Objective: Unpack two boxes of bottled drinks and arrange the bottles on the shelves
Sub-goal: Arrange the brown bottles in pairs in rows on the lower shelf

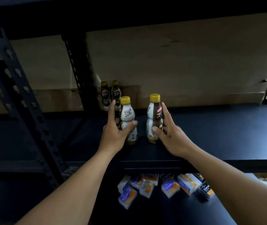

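A dark metal rack (15, 82) with slotted uprights fills the view, backed by a brown cardboard panel (178, 62). Its black shelf (219, 135) is where the drinks go. On the level below, small cartons (170, 187) in white, blue and orange lie jumbled. The person's left hand (113, 133) grasps the first coffee bottle (127, 114) low on its body, thumb across the front and fingers behind. The right hand (170, 135) pinches the second coffee bottle (154, 114) the same way. The low hold probably lets each base be set down squarely. Both sit toward the shelf's front, near each other but apart, the first tipped slightly; whether their bases touch the shelf cannot be told. Two rear bottles (110, 93) stand together by the back upright, which suggests rows filled from the back forward
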A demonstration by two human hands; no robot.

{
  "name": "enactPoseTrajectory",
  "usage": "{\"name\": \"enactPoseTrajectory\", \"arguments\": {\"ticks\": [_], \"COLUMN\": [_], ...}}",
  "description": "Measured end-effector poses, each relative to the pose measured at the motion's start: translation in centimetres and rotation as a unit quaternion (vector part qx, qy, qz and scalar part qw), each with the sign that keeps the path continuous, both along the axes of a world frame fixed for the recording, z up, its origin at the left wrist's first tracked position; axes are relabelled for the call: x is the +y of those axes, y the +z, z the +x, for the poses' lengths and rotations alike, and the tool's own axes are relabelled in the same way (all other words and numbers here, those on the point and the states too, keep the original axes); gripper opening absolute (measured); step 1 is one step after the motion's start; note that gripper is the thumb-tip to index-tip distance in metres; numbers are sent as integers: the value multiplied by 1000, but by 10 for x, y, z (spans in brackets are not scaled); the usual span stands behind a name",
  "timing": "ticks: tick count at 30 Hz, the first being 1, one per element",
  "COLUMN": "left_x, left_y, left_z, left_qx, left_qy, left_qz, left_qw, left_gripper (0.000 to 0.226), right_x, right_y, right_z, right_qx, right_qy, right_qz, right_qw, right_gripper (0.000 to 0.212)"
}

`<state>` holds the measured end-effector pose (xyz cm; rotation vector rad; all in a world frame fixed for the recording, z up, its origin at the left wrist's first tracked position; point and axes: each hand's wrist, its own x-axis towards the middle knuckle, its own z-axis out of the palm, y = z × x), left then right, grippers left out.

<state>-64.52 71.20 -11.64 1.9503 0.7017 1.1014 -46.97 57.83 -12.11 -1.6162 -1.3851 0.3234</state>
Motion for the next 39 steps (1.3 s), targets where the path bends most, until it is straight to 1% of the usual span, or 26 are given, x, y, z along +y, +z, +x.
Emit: {"name": "enactPoseTrajectory", "arguments": {"ticks": [5, 8, 12, 15, 19, 23, 27, 30, 35, 39], "left_x": [5, 6, 4, 3, 1, 1, 2, 2, 2, 3], "left_y": [-7, -8, -8, -8, -6, -5, -6, -6, -6, -8], "left_z": [5, 6, 3, 3, 5, 5, 7, 6, 6, 6], "left_qx": [36, 35, 55, 69, 86, 93, 88, 83, 80, 83], "left_qy": [-44, -73, -67, -57, -52, -71, -74, -64, -38, -45], "left_qz": [-21, -24, -13, 10, 30, 26, 31, 36, 16, 8], "left_qw": [998, 996, 996, 996, 994, 993, 993, 994, 996, 996], "left_gripper": [96, 100, 109, 114, 111, 105, 106, 109, 123, 119], "right_x": [4, 2, 1, 1, 1, 2, 2, 2, 2, 2], "right_y": [-2, -2, -2, -1, 0, 0, 0, 0, -1, -1], "right_z": [-2, -2, -1, -1, -1, -1, -1, -2, -1, -1], "right_qx": [-27, -38, -25, -27, -26, -25, -26, -27, -27, -25], "right_qy": [-8, -11, -19, -24, -22, -19, -21, -23, -20, -17], "right_qz": [-13, -19, -18, -23, -20, -22, -23, -20, -14, -15], "right_qw": [1000, 999, 999, 999, 999, 999, 999, 999, 999, 999], "right_gripper": [99, 110, 116, 115, 114, 114, 114, 114, 116, 116]}}
